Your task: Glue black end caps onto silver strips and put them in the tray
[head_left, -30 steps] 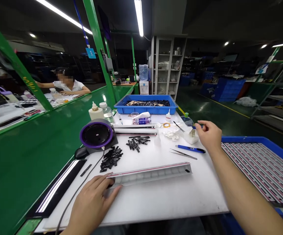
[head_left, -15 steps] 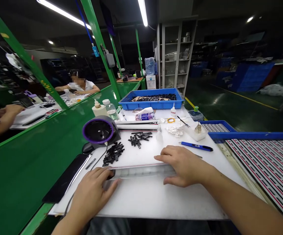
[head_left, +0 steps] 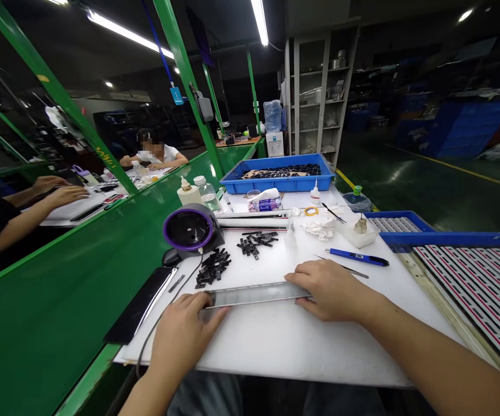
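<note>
A long grey metal strip (head_left: 254,294) lies across the white worktop (head_left: 267,346), held at both ends. My left hand (head_left: 189,323) is closed on its left end, thumb on the near edge and fingers on the far edge. The strip's right end is pinched between the thumb and fingers of my right hand (head_left: 328,289), which hides that end. Beyond my left hand is a pile of small black pieces (head_left: 213,268), with a second group of black pieces (head_left: 256,243) to its right. Tweezers (head_left: 356,271) rest beyond my right hand.
A round purple-rimmed device (head_left: 188,229) stands at the left, with its cable running down beside my left hand. Further back are bottles (head_left: 206,193) and a blue tray (head_left: 276,184). A blue pen-like tool (head_left: 358,257) and striped strips (head_left: 479,294) are at the right. Two people sit beyond the green partition.
The strip was blurred and now shows its flat grey face. My right fingers have closed in on its right end. The whole view has shifted slightly, with the table further right.
</note>
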A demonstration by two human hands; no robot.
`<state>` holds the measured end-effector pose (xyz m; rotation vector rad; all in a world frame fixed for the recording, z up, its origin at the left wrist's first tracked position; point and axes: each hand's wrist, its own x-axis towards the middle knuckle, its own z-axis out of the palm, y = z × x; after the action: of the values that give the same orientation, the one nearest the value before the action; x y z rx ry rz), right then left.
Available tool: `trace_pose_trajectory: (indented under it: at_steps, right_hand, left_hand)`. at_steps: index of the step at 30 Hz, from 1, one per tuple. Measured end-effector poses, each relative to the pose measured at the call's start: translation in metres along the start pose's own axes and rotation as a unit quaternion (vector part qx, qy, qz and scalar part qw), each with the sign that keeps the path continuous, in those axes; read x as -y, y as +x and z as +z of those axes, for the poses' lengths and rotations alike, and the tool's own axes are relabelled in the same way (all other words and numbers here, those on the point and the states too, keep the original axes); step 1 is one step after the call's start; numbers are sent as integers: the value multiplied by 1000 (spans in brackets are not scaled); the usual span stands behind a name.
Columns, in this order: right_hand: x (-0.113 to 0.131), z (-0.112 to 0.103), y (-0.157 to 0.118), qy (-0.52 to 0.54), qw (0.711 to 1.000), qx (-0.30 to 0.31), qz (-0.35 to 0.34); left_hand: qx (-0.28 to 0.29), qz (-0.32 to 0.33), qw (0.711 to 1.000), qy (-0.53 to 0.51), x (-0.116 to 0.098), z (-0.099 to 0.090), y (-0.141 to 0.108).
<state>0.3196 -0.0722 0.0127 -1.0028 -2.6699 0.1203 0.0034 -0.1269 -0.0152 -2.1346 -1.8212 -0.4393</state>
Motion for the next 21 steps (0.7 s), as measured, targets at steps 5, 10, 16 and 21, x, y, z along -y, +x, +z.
trace_pose_trajectory:
  at_steps: [5,10,16,21]
  right_hand:
    - [2,-2,0,7,1000,-5,-11]
    - [1,0,-1,16,1000,-9,-7]
    - [3,0,1,72,996,-39,20]
    - [15,-7,7,283,945,-152,64]
  left_hand:
    - [-46,-14,999,1,-2,2,-8]
    - [-23,1,1000,0,-4,1,-6]
    - [-212,-91,957,-174,-8,-30,-15]
    - [-208,-210,842,-451,-40,-42,2]
